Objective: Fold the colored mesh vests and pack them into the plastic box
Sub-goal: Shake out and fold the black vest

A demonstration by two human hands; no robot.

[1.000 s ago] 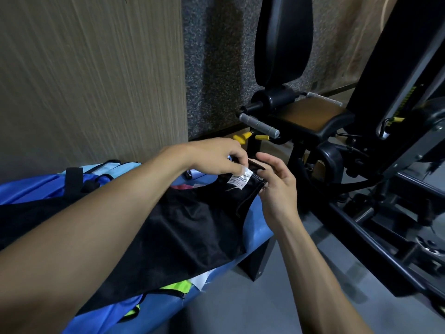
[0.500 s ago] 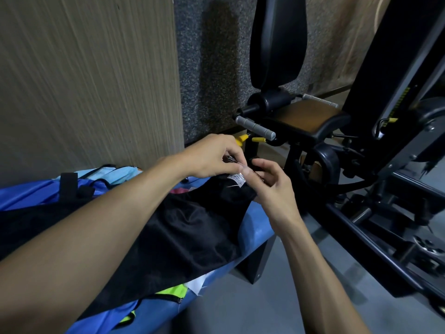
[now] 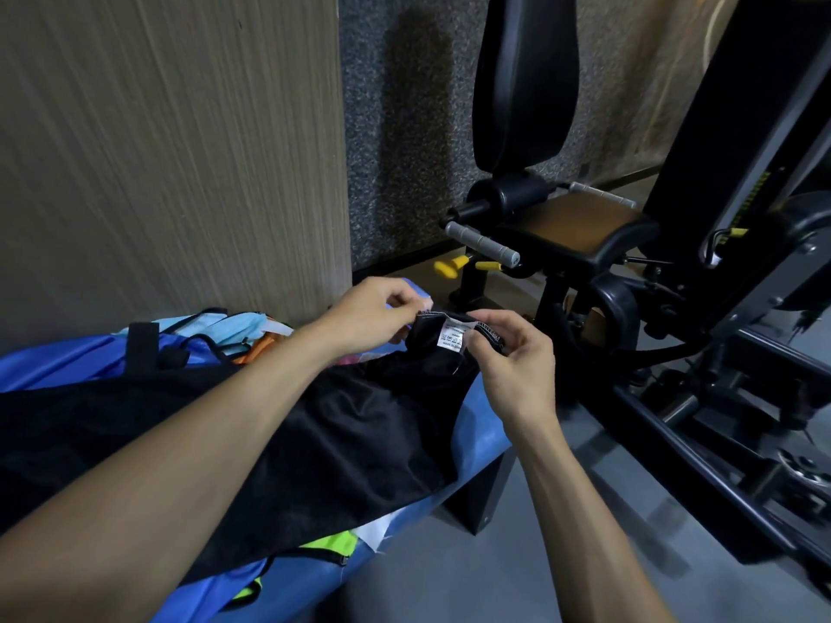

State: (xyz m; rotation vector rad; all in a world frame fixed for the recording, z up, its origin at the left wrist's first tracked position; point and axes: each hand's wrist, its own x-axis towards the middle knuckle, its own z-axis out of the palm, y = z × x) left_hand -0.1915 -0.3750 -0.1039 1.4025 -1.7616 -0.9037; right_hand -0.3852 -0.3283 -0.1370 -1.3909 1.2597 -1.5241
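A black mesh vest [image 3: 341, 438] lies spread along a blue padded bench [image 3: 479, 436]. My left hand [image 3: 375, 314] pinches the vest's top hem on the left side. My right hand [image 3: 517, 353] pinches the same hem on the right, just past the white care label [image 3: 453, 341], which faces up between the two hands. Other vests lie on the bench: light blue and orange ones [image 3: 234, 337] behind my left forearm, and a neon yellow-green one [image 3: 330, 546] poking out under the black vest. No plastic box is in view.
A wood-grain wall panel [image 3: 171, 150] rises right behind the bench. A black gym machine [image 3: 580, 227] with seat, back pad and grey handles stands close on the right, its frame [image 3: 719, 442] running along the grey floor [image 3: 472, 573].
Both hands lifted the vest's hem slightly and spread a little apart. The white label, half covered before, now lies flat and readable between them.
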